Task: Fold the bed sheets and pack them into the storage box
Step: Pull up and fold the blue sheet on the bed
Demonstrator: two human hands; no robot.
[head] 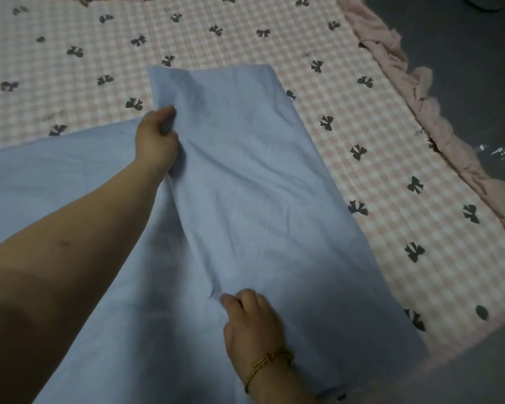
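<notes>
Atop checked bedspread (362, 112), blue sheet (245, 199), gripped by left hand (158, 135), right hand (251, 325)

Dim room, dark grey floor (464, 83).
A pink-and-white checked cover (347, 118) printed with dark bows lies spread out; its pink ruffled edge (379, 39) meets the floor on the right.

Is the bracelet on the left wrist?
No, the bracelet sits on the right wrist, just behind the right hand that pinches the blue sheet.
</notes>
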